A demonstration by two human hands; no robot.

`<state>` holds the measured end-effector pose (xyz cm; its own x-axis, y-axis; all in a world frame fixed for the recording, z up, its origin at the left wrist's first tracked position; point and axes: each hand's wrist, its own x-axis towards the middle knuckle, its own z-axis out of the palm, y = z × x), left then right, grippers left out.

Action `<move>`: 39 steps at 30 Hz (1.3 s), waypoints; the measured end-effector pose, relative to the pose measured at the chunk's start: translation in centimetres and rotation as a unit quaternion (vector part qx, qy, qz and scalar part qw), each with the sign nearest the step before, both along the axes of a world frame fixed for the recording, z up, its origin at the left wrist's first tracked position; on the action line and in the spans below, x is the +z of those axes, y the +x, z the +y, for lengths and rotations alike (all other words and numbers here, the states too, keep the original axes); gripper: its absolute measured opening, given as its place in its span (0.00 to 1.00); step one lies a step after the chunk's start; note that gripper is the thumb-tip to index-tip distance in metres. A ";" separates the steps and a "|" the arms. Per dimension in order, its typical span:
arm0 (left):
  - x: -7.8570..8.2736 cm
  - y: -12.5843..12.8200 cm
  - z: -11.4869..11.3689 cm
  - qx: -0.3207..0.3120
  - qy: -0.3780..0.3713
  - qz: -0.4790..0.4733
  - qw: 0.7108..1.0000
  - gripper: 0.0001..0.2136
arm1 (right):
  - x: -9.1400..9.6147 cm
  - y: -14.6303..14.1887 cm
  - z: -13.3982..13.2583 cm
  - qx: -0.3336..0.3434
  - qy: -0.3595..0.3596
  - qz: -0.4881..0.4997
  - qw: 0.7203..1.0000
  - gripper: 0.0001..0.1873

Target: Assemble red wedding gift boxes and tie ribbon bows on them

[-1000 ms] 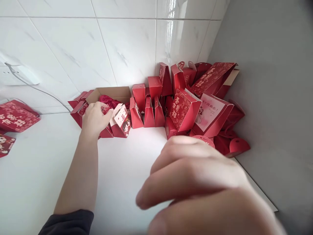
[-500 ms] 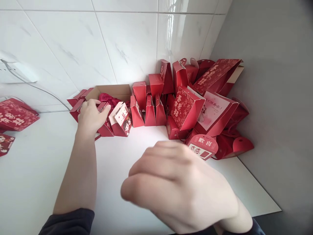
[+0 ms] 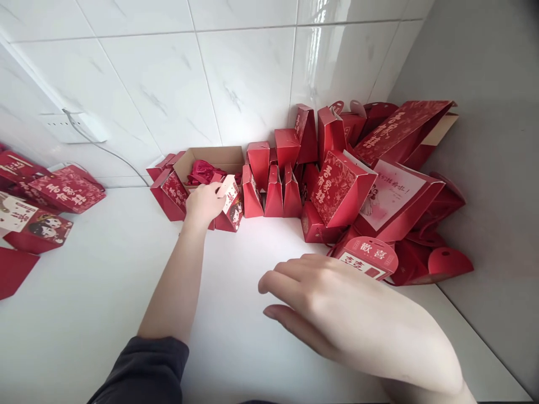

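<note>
Change: the left hand (image 3: 205, 203) had slid right from the red box (image 3: 170, 193) at the front-left corner of the cardboard box (image 3: 210, 153) onto the small printed box (image 3: 232, 199); the right hand (image 3: 337, 314) had sunk lower and uncurled.
Flat red boxes (image 3: 63, 191): lay well left of the cardboard box, on the white counter (image 3: 105, 280).
Wall socket (image 3: 80, 120): sat up and left of the cardboard box, its cable running down towards it.
Left hand: was at the cardboard box's front edge, fingers curled around the small printed box.
Small printed box: stood upright on the counter, touching the cardboard box's front-right corner.
Red box pile (image 3: 341, 185): was heaped right of the cardboard box, into the wall corner.
Round-topped box (image 3: 370, 257): lay well right of the cardboard box, at the pile's front, just beside the right hand.
Right hand: hovered in front and right of the cardboard box, fingers loosely spread, holding nothing.
</note>
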<state>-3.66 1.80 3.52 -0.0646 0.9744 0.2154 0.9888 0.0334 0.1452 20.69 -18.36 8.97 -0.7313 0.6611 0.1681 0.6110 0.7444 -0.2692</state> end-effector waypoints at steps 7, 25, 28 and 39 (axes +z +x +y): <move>0.5 2.2 -1.3 -0.008 0.003 0.040 0.999 0.17 | 0.3 1.0 0.2 -0.029 -0.035 -0.002 0.999 0.08; 5.1 4.4 -11.5 -0.078 -0.133 -0.023 0.988 0.10 | 0.9 5.6 0.8 -0.114 -0.023 0.098 0.988 0.07; 4.9 7.4 -11.9 -0.131 -0.132 -0.043 0.982 0.11 | 1.2 6.0 0.7 -0.109 -0.035 0.109 0.987 0.08; 3.8 12.8 -11.6 -0.241 -0.119 -0.050 0.962 0.07 | 1.1 6.1 0.9 -0.139 -0.066 0.093 0.984 0.08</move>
<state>9.11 -9.79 7.36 0.3989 0.9170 -0.0021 0.8793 -0.3818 0.2848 26.83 -17.48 10.04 -0.4837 0.8561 0.1818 0.7166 0.5067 -0.4793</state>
